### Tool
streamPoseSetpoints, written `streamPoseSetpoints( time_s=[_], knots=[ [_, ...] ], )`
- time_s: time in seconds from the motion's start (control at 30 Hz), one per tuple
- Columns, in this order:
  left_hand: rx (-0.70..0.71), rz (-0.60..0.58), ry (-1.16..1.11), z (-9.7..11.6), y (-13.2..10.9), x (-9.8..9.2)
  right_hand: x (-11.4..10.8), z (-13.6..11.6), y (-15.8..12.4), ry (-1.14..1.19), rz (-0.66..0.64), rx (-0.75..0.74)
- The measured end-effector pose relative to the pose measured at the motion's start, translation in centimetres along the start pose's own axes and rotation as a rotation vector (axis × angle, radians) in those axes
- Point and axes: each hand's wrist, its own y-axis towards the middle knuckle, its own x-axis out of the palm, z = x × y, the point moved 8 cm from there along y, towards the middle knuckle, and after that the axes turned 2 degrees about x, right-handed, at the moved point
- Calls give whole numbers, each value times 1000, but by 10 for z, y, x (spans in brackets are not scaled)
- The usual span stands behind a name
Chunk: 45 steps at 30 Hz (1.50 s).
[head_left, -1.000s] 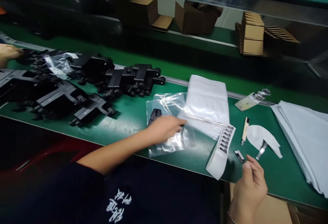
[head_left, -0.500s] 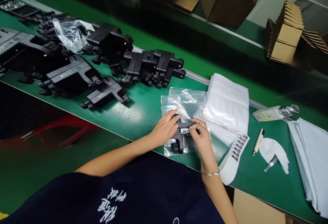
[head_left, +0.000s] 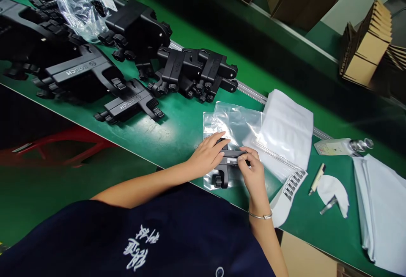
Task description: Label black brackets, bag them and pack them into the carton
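Observation:
A black plastic bracket (head_left: 223, 171) lies on clear plastic bags (head_left: 236, 118) near the table's front edge. My left hand (head_left: 207, 154) grips the bracket's left side, thumb and long fingers on either side of its bar. My right hand (head_left: 252, 171) is closed in a pinch at the right end of a small white label (head_left: 232, 161) on the bar; the fingertips hide that end. Beside my right wrist curls a label strip (head_left: 292, 186) with several black-and-white labels.
Several black brackets (head_left: 127, 101), some marked BOSCH, crowd the table's left side. White bags (head_left: 287, 129) lie behind my right hand. Farther right are a bottle (head_left: 336, 146), a pen-shaped cutter (head_left: 317, 179), backing paper (head_left: 333, 190) and white sheets (head_left: 380, 205). Cardboard boxes (head_left: 366, 46) stand across the line.
The view has shifted slightly. More of the white label shows on the bracket's bar, with my right fingertips at its right end. My left hand stays on the bracket.

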Motion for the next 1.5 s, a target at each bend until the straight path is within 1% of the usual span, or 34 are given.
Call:
streamPoseSetpoints(
  time_s=[0.33,0.43,0.47,0.53,0.6,0.63,0.7,0.87,1.1,1.3,1.4,1.5],
  knots=[
    [-6,4,9,1,0,0,0,0,1,-33,-18,-8],
    [30,78,23,2,-2,-7,0,-3,1,-72,-17,-25],
    [72,123,34,4,-4,-12,0,-3,0,-86,-18,-30],
    [243,199,73,15,-10,-21,0,-5,0,-107,-17,-43],
    [455,229,132,28,-18,-26,0,-6,-1,-119,-11,-59],
    [535,229,160,32,-21,-28,0,-6,-1,-123,-8,-65],
    [616,220,209,35,-24,-30,-1,-6,0,-124,-4,-69],
    [708,193,323,36,-27,-27,-1,-5,0,-118,-9,-57],
    [729,105,439,37,-25,-17,-1,-6,-1,-123,-4,-66],
    [735,54,437,39,-23,-18,-1,-6,-1,-127,-9,-65],
    [738,56,433,40,-21,-18,-1,-6,-1,-130,-10,-70],
    [707,38,405,36,-20,-17,-1,-7,-1,-136,-12,-76]
  ],
)
